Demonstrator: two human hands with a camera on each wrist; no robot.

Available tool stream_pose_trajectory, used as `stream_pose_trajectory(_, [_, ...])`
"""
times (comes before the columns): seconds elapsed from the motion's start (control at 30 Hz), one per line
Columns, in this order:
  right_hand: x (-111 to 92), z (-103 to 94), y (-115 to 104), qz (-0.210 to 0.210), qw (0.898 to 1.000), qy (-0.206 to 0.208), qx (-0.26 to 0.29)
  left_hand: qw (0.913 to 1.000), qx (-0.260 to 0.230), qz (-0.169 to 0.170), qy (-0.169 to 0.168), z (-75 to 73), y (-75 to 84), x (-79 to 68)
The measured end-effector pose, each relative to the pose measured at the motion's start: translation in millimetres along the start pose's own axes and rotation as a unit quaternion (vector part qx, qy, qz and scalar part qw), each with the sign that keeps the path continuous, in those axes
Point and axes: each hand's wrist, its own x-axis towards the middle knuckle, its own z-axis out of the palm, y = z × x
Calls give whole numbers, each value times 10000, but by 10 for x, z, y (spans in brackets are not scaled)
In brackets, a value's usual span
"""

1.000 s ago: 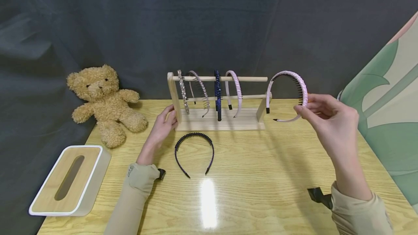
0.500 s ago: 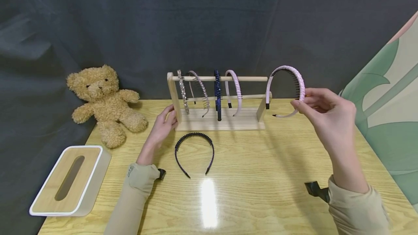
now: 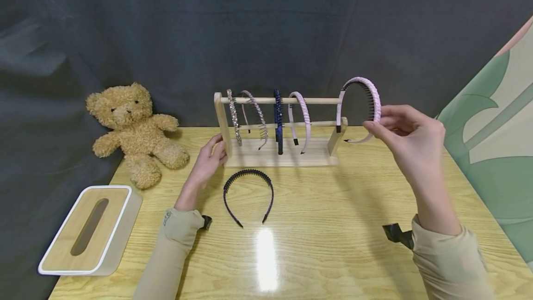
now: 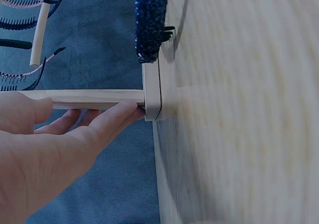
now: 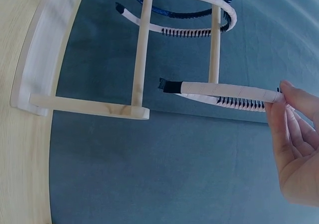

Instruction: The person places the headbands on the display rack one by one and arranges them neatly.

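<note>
My right hand (image 3: 410,135) pinches a pale pink headband (image 3: 376,98) by its side between thumb and fingers. The band's toothed inner side faces the free end of the rack's upper rod; in the right wrist view the pink band (image 5: 224,89) overlaps that rod end. My left hand (image 3: 208,159) holds the left upright of the wooden headband rack (image 3: 283,159), thumb in front and fingertips along the post (image 4: 94,98). On the rods hang a silver glittery headband (image 3: 233,115), a mauve headband (image 3: 259,112), a dark blue sequined headband (image 3: 278,119) and another pale pink headband (image 3: 307,121).
A dark toothed headband (image 3: 249,171) lies on the wooden table (image 3: 325,244) in front of the rack. At the left are a teddy bear (image 3: 135,131) and a white tissue box (image 3: 89,230) with a wooden lid. A dark curtain (image 3: 266,31) hangs behind.
My right hand has carried the pink headband left and up, toward the upper rod's end. The pink headband on the rack has swung slightly. My left hand has stayed at the upright.
</note>
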Motion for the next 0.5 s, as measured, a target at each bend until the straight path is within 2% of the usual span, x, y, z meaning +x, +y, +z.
stream_pose_trajectory(0.23, [45,61,3,-74,9999,-60,117,10000,2,39,-22,4,-6,7])
stream_pose_trajectory(0.5, [84,141,-5,-131,9998,-156,-68,10000,-33,-8,-9,-4,-3,3])
